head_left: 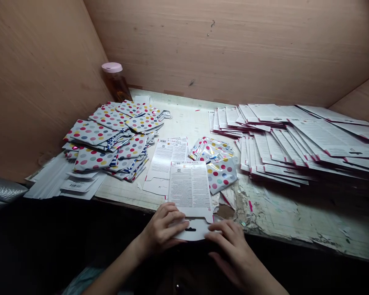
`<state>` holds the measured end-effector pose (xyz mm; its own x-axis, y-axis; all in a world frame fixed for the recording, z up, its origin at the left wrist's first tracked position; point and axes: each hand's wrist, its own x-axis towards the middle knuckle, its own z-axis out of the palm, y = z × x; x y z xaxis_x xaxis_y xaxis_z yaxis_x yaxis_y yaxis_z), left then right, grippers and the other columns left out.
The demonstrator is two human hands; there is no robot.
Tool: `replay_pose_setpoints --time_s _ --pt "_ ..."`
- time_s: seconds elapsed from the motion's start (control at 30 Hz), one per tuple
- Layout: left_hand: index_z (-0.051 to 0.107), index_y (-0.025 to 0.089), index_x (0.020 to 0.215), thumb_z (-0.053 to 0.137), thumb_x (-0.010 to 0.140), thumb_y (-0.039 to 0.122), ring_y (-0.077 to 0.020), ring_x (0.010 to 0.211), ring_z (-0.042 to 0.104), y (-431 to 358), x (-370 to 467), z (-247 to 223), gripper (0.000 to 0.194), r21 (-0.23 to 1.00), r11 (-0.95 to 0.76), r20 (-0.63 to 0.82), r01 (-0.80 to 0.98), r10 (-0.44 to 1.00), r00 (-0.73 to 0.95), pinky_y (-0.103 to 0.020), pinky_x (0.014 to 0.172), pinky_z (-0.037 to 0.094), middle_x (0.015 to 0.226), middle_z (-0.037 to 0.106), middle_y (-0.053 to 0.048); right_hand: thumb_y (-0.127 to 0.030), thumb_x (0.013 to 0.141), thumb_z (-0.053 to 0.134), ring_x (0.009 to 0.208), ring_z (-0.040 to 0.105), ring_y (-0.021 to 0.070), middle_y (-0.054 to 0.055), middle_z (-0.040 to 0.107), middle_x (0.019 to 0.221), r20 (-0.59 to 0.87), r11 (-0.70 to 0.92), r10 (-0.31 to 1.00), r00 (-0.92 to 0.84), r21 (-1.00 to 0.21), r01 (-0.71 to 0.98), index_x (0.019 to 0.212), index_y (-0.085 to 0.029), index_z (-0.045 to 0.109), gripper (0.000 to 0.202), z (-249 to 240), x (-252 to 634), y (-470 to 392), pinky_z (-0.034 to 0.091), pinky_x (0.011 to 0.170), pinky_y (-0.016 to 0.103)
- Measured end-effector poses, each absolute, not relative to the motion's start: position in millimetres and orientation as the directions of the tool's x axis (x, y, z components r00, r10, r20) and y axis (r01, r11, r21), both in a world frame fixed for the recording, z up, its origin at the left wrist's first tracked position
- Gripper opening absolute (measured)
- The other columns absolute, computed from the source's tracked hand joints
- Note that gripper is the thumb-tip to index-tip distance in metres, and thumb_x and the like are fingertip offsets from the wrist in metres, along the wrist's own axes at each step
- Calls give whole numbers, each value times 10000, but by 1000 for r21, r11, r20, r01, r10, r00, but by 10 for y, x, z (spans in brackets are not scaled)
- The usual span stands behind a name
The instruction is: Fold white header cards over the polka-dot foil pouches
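Observation:
In front of me a white printed carton [190, 190] lies flat with its lower end over the table's front edge. Small text covers its face, and a rounded flap with a dark hanging slot points toward me. My left hand [164, 225] grips the flap's left side, thumb near the slot. At the flap's right side my right hand [229, 239] holds the edge between its fingers and thumb. Beneath and behind lie more flat cartons [160, 168]. Several polka-dot foil packets [223, 174] lie just right of the carton.
A heap of polka-dot foil packets [95, 133] sits at the left, with white slips [78, 184] below it. Overlapping printed cartons [320, 137] fill the right side. A pink-lidded bottle [117, 84] stands in the back left corner. Wooden panels [233, 49] enclose the worn table [283, 217].

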<state>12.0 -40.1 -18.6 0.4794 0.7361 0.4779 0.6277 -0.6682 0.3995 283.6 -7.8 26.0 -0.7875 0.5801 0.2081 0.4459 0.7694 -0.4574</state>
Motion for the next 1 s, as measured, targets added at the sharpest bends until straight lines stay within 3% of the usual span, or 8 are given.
replay_pose_setpoints --time_s 0.2,0.33,0.47,0.53,0.63,0.77,0.9,1.0 --pt "701 236 1016 630 871 242 -171 735 576 -393 309 -99 161 510 -460 468 727 857 214 -313 683 493 771 664 -31 -146 955 472 770 555 181 31 610 799 413 711 674 -613 -588 386 885 -205 614 169 34 2379 165 493 698 321" --pt "672 194 1093 584 899 187 -191 893 616 -341 347 -95 213 544 -312 466 779 884 29 -325 780 530 956 689 -81 -192 950 502 793 567 202 63 589 844 417 613 786 -456 -620 490 962 -188 618 117 -115 2318 167 517 689 348" --pt "593 158 1269 562 920 284 -294 1265 500 -414 100 -134 372 202 -568 477 798 769 426 -466 1056 416 1242 662 -95 -147 938 503 1039 573 301 141 624 1075 570 721 673 -471 -362 591 1055 -179 666 204 -147 2411 80 525 820 473" --pt "545 133 1324 414 976 184 -268 1346 435 -457 -10 -88 375 19 -661 459 751 672 581 -465 1147 305 1289 642 -74 -219 949 503 1169 539 354 175 626 1190 597 788 563 -572 -179 589 1154 -131 646 265 -89 2418 41 526 880 515" --pt "574 112 1287 273 995 112 -236 1323 472 -455 34 129 419 -32 -680 560 732 594 577 -446 1161 281 1238 676 -67 -228 970 419 1247 513 367 215 604 1278 574 830 465 -674 -16 558 1234 -32 595 372 96 2332 31 526 934 505" --pt "453 135 1403 385 965 156 -245 1333 458 -305 302 480 444 30 -709 706 705 514 487 -468 1181 235 1322 619 -66 -88 950 325 1262 518 319 193 640 1245 662 851 366 -654 46 523 1273 7 552 406 476 2370 165 503 990 465" --pt "230 152 1511 529 901 411 -352 1433 257 -17 267 353 727 373 -293 592 880 805 17 -594 1134 246 1551 296 -172 -102 949 352 1265 512 292 145 658 1233 801 781 322 -504 76 620 1399 -105 461 463 883 3128 652 456 1023 516" --pt "414 104 1427 456 870 575 -398 1436 211 216 88 35 731 324 -3 377 946 918 -126 -616 1113 230 1536 312 -206 -92 922 419 1206 547 258 98 665 1223 791 541 473 -388 87 837 1366 -220 508 470 1132 3995 1312 412 1055 490"
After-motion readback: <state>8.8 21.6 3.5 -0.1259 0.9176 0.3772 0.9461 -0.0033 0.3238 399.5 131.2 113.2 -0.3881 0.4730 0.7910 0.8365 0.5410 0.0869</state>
